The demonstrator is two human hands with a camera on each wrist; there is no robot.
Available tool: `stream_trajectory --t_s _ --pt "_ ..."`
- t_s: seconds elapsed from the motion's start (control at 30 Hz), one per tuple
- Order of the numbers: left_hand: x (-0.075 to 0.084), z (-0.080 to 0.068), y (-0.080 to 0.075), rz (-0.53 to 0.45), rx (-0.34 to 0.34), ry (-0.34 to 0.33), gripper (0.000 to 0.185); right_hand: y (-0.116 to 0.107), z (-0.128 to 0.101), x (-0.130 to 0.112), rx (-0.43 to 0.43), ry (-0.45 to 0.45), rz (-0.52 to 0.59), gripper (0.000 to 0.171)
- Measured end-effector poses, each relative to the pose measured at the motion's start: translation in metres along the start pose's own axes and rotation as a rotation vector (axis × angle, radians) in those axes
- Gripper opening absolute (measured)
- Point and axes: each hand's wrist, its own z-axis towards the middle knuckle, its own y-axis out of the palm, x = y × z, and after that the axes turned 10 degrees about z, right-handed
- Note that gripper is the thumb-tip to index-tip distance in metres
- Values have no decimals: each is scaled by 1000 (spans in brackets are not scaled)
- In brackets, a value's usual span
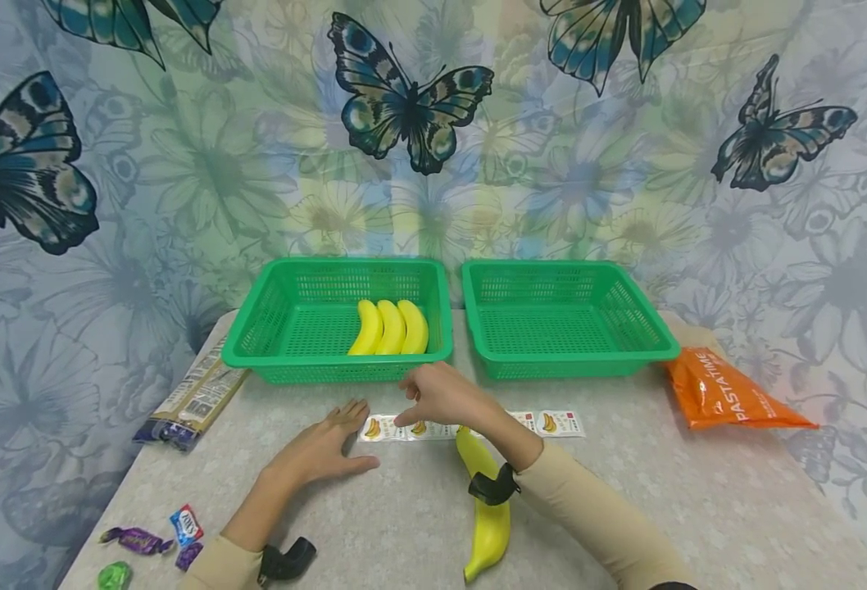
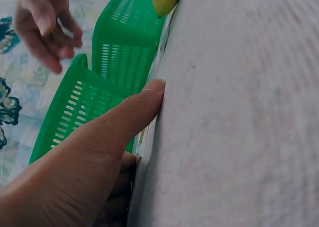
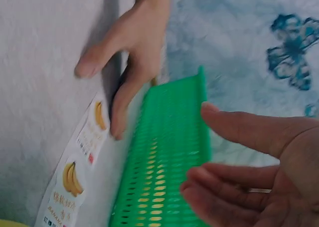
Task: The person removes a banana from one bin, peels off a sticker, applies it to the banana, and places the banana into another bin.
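A strip of small banana picture cards (image 1: 559, 423) lies on the table in front of two green baskets. My left hand (image 1: 326, 447) rests flat on the table, its fingertips touching the strip's left end (image 3: 75, 182). Just above the cards hovers my right hand (image 1: 433, 397), fingers relaxed and holding nothing, palm showing in the right wrist view (image 3: 249, 172). The left basket (image 1: 333, 358) holds three yellow bananas (image 1: 392, 328); the right basket (image 1: 574, 360) has nothing in it. A loose banana (image 1: 488, 524) lies on the table under my right forearm.
An orange PASTATIME bag (image 1: 728, 399) lies at the right, beside the right basket. A flat dark packet (image 1: 193, 401) hangs over the table's left edge. Several wrapped candies (image 1: 153, 541) sit at the near left corner. A butterfly-print curtain hangs behind.
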Motion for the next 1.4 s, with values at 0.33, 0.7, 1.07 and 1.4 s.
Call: stream_trajectory --t_s 0.33,0.7,1.07,1.4 --pt "1 0 -2 -19 -26 -4 95 29 45 8 -142 -72 -97 44" --pt "0 0 1 -28 6 21 93 69 61 18 -141 -102 -248 25" --pt "0 1 -1 2 5 17 91 72 59 13 -96 -136 -340 19" --pt "1 1 -1 -7 -3 28 92 72 65 12 -123 -30 -246 28"
